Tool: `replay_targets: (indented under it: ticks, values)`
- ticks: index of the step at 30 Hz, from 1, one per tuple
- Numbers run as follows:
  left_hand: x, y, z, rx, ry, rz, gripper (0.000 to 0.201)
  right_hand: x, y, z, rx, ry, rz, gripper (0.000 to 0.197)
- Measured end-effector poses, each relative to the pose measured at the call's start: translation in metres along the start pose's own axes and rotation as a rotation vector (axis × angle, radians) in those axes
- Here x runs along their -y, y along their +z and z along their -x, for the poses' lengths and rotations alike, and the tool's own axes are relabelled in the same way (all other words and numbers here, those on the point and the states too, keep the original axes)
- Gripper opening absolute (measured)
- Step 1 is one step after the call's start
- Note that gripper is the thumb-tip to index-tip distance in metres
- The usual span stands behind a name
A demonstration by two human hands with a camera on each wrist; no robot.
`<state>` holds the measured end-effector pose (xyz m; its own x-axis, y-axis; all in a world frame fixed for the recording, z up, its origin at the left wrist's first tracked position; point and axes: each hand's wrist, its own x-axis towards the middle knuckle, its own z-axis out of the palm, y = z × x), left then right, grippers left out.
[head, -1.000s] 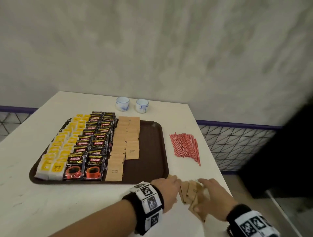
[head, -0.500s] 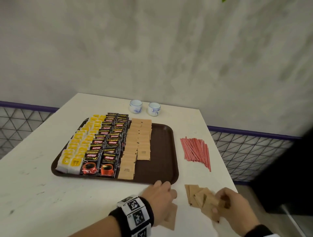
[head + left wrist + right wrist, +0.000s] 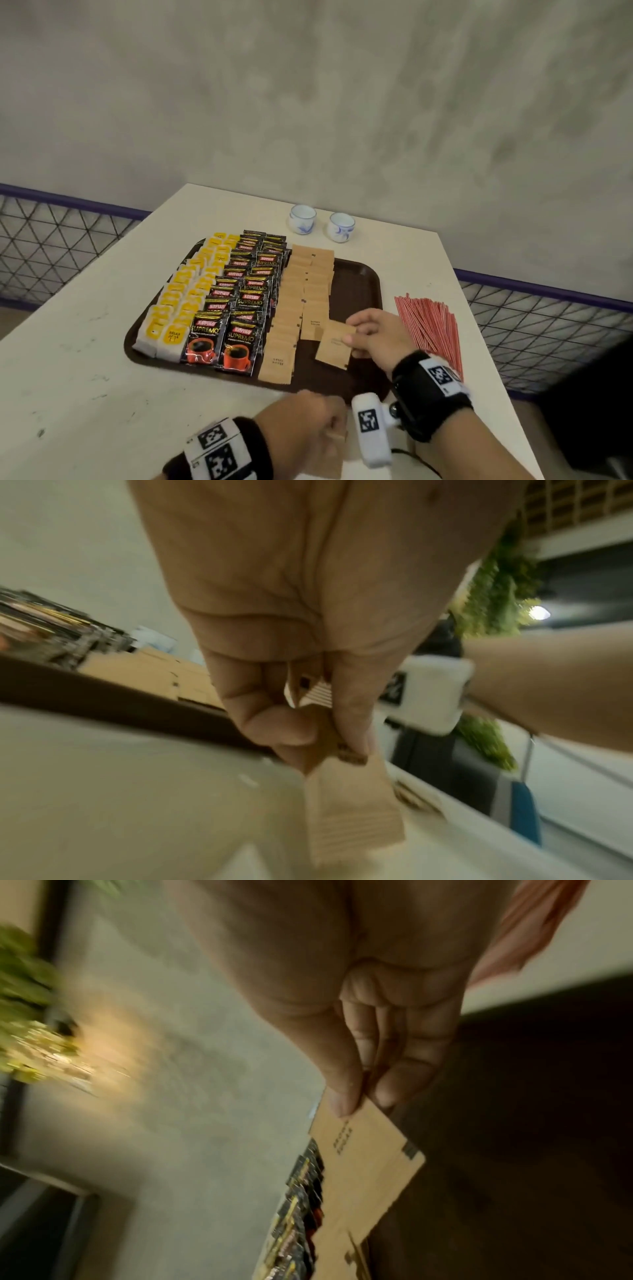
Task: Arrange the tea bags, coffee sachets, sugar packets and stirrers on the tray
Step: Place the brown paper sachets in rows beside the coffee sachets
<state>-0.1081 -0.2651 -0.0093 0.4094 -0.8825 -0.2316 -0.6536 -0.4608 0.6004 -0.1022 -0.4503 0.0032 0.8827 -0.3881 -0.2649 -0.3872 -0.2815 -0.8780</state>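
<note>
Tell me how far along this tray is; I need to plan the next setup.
Done: tea bags and coffee sachets sit in rows on the tray, with two columns of sugar packets. In hand: the right hand holds a packet over the tray; the left hand grips more. Left: the stirrers, on the table.

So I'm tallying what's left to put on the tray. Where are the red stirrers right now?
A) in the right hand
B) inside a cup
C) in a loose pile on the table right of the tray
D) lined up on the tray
C: the red stirrers lie on the bare table beyond the right edge of the tray; the right hand pinches a brown sugar packet instead.
</note>
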Motion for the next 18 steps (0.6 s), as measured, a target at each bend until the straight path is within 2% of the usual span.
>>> replay_targets:
  ticks: [4,7,12,18]
  values:
    - [0.02,-0.028,0.008,-0.186,-0.027,0.195,0.016,0.005,0.022,-0.038,0.008,0.083,0.027,0.025]
    - [0.033,-0.046,0.011,-0.296,-0.039,0.256,0.018,0.004,0.028,-0.056,0.004,0.144,0.06,0.028]
    - [0.051,-0.062,-0.002,-0.364,-0.092,0.252,0.028,0.004,0.037,-0.07,-0.04,0.158,0.097,0.03]
    - [0.052,-0.063,-0.025,-0.428,-0.255,0.22,0.023,0.002,0.031,-0.061,-0.021,0.098,0.101,0.035]
